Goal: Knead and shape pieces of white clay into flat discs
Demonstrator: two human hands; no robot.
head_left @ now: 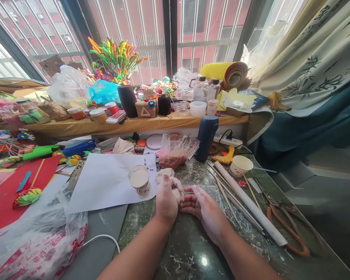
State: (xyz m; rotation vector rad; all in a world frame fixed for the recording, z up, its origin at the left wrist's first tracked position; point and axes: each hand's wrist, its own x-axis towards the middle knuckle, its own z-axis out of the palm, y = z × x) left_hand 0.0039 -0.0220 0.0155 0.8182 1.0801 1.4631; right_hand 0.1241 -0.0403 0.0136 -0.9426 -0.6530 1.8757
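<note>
My left hand (167,202), dusted white, curls around a pale lump of dough (178,194), part of which shows between thumb and fingers. Facing it from the right is my right hand (205,208), its fingers stretched out and slightly bent, their tips close to the dough; whether they touch it I cannot tell. Another dough piece (163,174) lies on the table just behind my left hand. To the left, a paper cup (139,181) filled with white powder stands on a white sheet of paper (99,181).
A white rolling stick (251,204), thin wooden sticks and orange-handled scissors (288,229) lie at the right. Behind them are a second paper cup (241,165), a yellow glue gun (226,155) and a dark blue flask (206,138). A plastic bag (46,245) covers the left front.
</note>
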